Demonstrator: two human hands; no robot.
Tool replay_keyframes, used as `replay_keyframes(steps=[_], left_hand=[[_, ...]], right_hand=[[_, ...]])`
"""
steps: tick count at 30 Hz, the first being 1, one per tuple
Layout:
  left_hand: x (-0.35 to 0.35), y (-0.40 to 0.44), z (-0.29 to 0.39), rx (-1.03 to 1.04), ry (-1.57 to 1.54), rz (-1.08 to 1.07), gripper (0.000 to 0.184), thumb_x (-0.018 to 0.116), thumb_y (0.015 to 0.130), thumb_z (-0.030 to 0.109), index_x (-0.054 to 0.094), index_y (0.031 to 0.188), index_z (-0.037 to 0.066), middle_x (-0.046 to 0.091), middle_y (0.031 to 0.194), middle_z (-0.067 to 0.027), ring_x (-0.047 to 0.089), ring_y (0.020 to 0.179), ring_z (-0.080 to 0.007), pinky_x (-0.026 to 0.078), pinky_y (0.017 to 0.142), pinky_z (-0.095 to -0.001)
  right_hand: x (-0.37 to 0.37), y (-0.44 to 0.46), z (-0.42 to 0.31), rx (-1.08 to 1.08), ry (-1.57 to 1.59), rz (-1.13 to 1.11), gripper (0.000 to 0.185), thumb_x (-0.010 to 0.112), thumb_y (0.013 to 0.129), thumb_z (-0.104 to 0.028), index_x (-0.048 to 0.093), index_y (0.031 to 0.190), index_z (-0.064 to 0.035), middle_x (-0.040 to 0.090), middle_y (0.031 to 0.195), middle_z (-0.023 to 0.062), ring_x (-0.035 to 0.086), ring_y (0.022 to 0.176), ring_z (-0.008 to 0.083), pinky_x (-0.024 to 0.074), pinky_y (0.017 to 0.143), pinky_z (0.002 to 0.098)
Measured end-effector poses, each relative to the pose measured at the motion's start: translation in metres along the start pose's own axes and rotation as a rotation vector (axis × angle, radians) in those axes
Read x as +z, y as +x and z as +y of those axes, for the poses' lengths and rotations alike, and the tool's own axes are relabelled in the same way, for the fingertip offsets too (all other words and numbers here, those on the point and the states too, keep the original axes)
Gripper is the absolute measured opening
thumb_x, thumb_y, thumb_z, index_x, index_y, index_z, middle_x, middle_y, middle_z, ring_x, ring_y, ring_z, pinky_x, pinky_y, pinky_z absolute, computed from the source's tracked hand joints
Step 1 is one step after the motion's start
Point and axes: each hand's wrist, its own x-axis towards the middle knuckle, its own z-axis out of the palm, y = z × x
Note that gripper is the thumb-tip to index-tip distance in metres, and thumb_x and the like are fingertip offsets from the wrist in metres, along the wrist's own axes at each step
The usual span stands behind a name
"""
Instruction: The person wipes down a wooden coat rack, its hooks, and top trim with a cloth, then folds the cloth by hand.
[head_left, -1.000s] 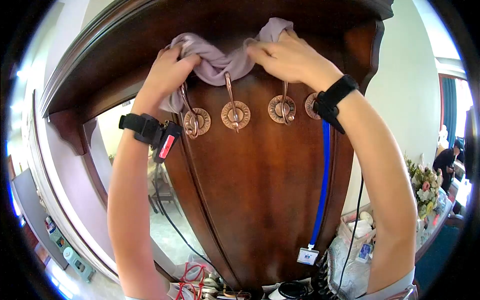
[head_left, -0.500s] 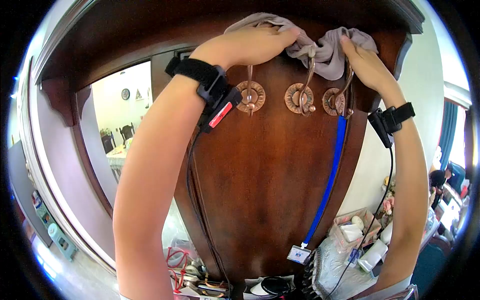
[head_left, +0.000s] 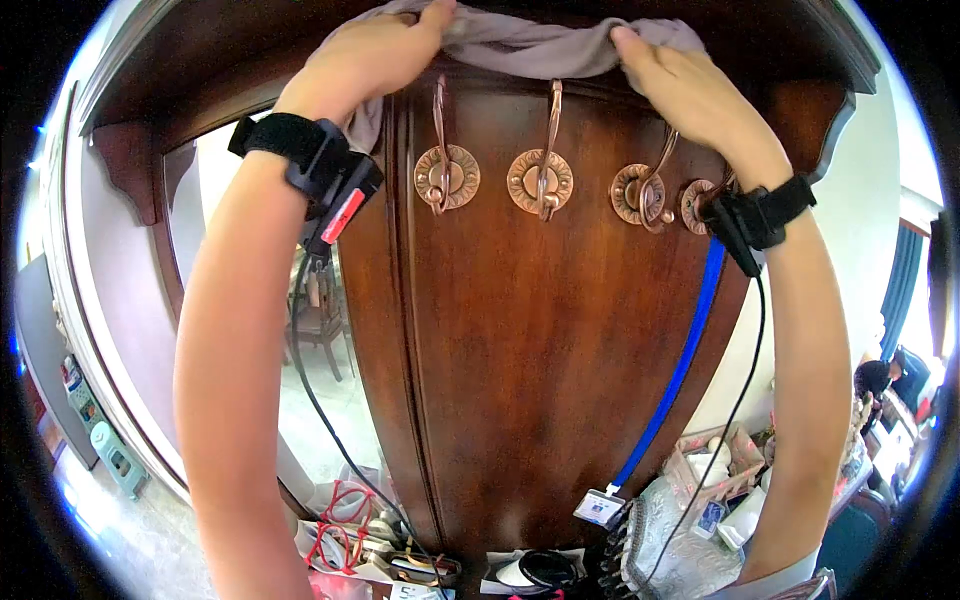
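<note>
A mauve-grey cloth [head_left: 535, 45] is stretched sideways above the copper hooks on a dark wooden panel [head_left: 540, 350]. My left hand [head_left: 385, 50] grips its left part, and a loose end hangs below that wrist. My right hand [head_left: 680, 85] pinches the cloth near its right end, thumb on the front. Two hooks [head_left: 447, 178] [head_left: 540, 180] stand below the stretch between my hands. Another hook [head_left: 640, 193] is under my right hand, and one more [head_left: 698, 205] lies partly behind my right wrist strap. Both wrists wear black straps with small devices and cables.
A blue lanyard [head_left: 690, 345] with a badge [head_left: 600, 507] hangs at the right. Below are a pink basket [head_left: 745, 462], red cord [head_left: 340, 520] and a black item [head_left: 545, 570]. A mirror is at the left, a green stool [head_left: 118, 460] farther left. A person [head_left: 880, 378] is far right.
The view has shifted. My hands have moved apart, and the cloth, bunched near the right hooks half a second ago, is now drawn out in a long strip between them.
</note>
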Motion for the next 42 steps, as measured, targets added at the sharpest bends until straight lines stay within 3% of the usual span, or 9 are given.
replay_keyframes(steps=[3, 9, 19, 21, 26, 30, 34, 37, 42], left_hand=[[-0.002, -0.021, 0.014, -0.213, -0.265, 0.294, 0.062, 0.029, 0.101, 0.046, 0.053, 0.127, -0.005, 0.055, 0.129, -0.0260, 0.047, 0.127, -0.0376, 0.037, 0.106, -0.0421], [0.008, 0.000, 0.003, -0.086, -0.212, 0.171, 0.061, 0.039, 0.094, 0.054, 0.050, 0.138, 0.014, 0.050, 0.139, -0.0218, 0.043, 0.132, -0.0386, 0.037, 0.107, -0.0396], [-0.010, 0.001, 0.067, -0.027, -1.201, -0.047, 0.046, 0.042, 0.101, 0.037, 0.055, 0.121, -0.002, 0.059, 0.116, -0.0149, 0.055, 0.116, -0.0265, 0.044, 0.098, -0.0329], [-0.002, 0.008, 0.058, -0.105, -1.035, -0.090, 0.079, 0.034, 0.094, 0.068, 0.057, 0.130, 0.001, 0.059, 0.128, -0.0158, 0.055, 0.115, -0.0222, 0.038, 0.101, -0.0345], [-0.004, 0.011, 0.056, 0.082, -0.903, -0.063, 0.089, 0.026, 0.090, 0.077, 0.064, 0.123, 0.003, 0.059, 0.128, -0.0159, 0.049, 0.119, -0.0260, 0.037, 0.101, -0.0381], [-0.013, 0.015, 0.042, 0.025, -0.797, -0.128, 0.092, 0.020, 0.089, 0.078, 0.068, 0.117, 0.005, 0.058, 0.127, -0.0184, 0.051, 0.115, -0.0317, 0.037, 0.099, -0.0468], [-0.009, 0.013, 0.009, -0.201, -0.721, -0.161, 0.098, 0.010, 0.088, 0.079, 0.072, 0.108, 0.006, 0.062, 0.110, -0.0246, 0.054, 0.096, -0.0317, 0.044, 0.089, -0.0504], [-0.003, 0.019, -0.015, -0.321, -0.825, -0.316, 0.102, 0.016, 0.083, 0.085, 0.067, 0.117, 0.004, 0.064, 0.110, -0.0241, 0.055, 0.106, -0.0335, 0.043, 0.090, -0.0505], [-0.015, 0.000, 0.002, -0.307, -0.880, -0.349, 0.105, 0.017, 0.081, 0.087, 0.063, 0.121, 0.001, 0.065, 0.108, -0.0202, 0.060, 0.098, -0.0314, 0.045, 0.089, -0.0466]], right_hand=[[-0.012, -0.008, -0.035, -0.154, 0.239, 0.010, 0.031, 0.043, 0.096, -0.021, 0.057, 0.106, 0.0053, 0.063, 0.093, 0.0293, 0.063, 0.088, 0.0425, 0.0490, 0.077, 0.0468], [0.003, -0.010, 0.015, -0.115, 0.055, 0.106, 0.058, 0.023, 0.103, -0.050, 0.058, 0.128, -0.0117, 0.063, 0.109, 0.0270, 0.059, 0.106, 0.0404, 0.0444, 0.093, 0.0414], [-0.021, -0.048, 0.079, -0.092, -0.387, 0.096, 0.033, 0.037, 0.099, -0.022, 0.055, 0.103, 0.0055, 0.063, 0.092, 0.0292, 0.063, 0.087, 0.0425, 0.0488, 0.076, 0.0474], [-0.019, -0.047, 0.086, -0.047, -0.112, 0.189, 0.041, 0.035, 0.101, -0.027, 0.061, 0.098, 0.0054, 0.064, 0.087, 0.0279, 0.064, 0.087, 0.0411, 0.0494, 0.076, 0.0466], [-0.018, -0.050, 0.101, 0.386, 0.222, -0.343, 0.075, 0.024, 0.100, -0.059, 0.059, 0.119, 0.0048, 0.068, 0.092, 0.0222, 0.065, 0.086, 0.0306, 0.0488, 0.081, 0.0376], [0.015, -0.062, 0.110, 0.054, 0.190, 0.234, 0.080, 0.025, 0.098, -0.063, 0.060, 0.118, 0.0055, 0.065, 0.107, 0.0264, 0.064, 0.091, 0.0304, 0.0505, 0.081, 0.0375], [-0.011, -0.063, 0.090, 0.295, 0.274, -0.178, 0.084, 0.027, 0.096, -0.068, 0.056, 0.126, 0.0046, 0.059, 0.121, 0.0285, 0.063, 0.102, 0.0304, 0.0497, 0.086, 0.0388], [-0.016, -0.069, 0.076, 0.307, 0.738, -0.237, 0.073, 0.015, 0.104, -0.051, 0.065, 0.087, 0.0005, 0.062, 0.063, 0.0099, 0.057, 0.058, 0.0193, 0.0451, 0.060, 0.0334], [0.001, -0.057, 0.103, 0.322, 0.603, -0.254, 0.071, 0.015, 0.103, -0.053, 0.058, 0.081, -0.0016, 0.057, 0.059, 0.0070, 0.056, 0.057, 0.0200, 0.0461, 0.056, 0.0351]])
